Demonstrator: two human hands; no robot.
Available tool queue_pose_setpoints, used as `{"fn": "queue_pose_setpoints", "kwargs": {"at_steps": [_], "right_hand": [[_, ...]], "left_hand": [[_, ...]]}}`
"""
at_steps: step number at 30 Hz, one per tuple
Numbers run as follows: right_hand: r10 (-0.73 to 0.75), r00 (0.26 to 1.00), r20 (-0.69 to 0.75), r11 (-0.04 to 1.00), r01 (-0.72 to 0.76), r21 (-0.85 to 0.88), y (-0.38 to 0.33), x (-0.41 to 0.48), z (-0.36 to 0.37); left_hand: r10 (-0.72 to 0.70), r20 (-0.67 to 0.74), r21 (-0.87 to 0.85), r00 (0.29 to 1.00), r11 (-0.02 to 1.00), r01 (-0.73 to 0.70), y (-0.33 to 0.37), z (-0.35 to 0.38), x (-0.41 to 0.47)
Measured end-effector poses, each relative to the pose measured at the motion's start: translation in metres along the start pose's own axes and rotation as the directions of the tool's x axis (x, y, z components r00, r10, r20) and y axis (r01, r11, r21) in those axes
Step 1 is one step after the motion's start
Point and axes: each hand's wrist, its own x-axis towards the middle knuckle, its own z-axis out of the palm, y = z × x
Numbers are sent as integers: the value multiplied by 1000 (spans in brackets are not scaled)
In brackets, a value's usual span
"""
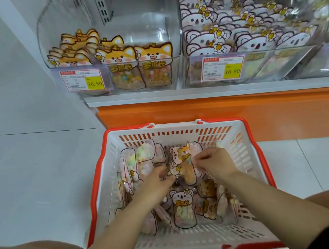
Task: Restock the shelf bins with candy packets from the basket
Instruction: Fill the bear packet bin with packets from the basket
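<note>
As it stands upright, the packet (187, 167) is pinched by the right hand (213, 162); the left hand (157, 182) fingers are unclear.

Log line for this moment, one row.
stage: picking from basket | left hand: among packets, grip unclear | right hand: pinching fox packet | fox bin: partly filled | koala bin: densely stocked

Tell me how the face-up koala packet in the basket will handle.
Koala packet: glossy clear film, so probably floppy and slippery. Small loose candies inside suggest light, shifting contents. Lying flat in the basket, it shouldn't roll.
</note>
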Motion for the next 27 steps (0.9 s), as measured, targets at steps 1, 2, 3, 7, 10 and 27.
{"fn": "queue_pose_setpoints", "kwargs": {"at_steps": [1,2,3,7,10,27], "right_hand": [[30,1000,9,992,-31,123,-2,-4,-3],[49,997,52,964,-60,258,-6,-8,-5],[43,992,121,923,-86,376,-11,-12,-7],[-60,963,263,850,-88,519,-16,-21,-17],[-124,966,226,992,116,49,14,-20,-23],[140,867,478,-132,494,-859,132,-14,23]], "left_hand": [[-65,34,-124,997,990,68,1,3,-1],[-123,78,-273,989,952,140,1,5,-1],[-159,125,-453,979,869,199,0,7,1],[-48,122,-746,991,654,123,9,8,4],[37,-100,-376,994,924,-72,6,-4,0],[-27,-234,-267,972,963,-37,-15,-9,3]]}}
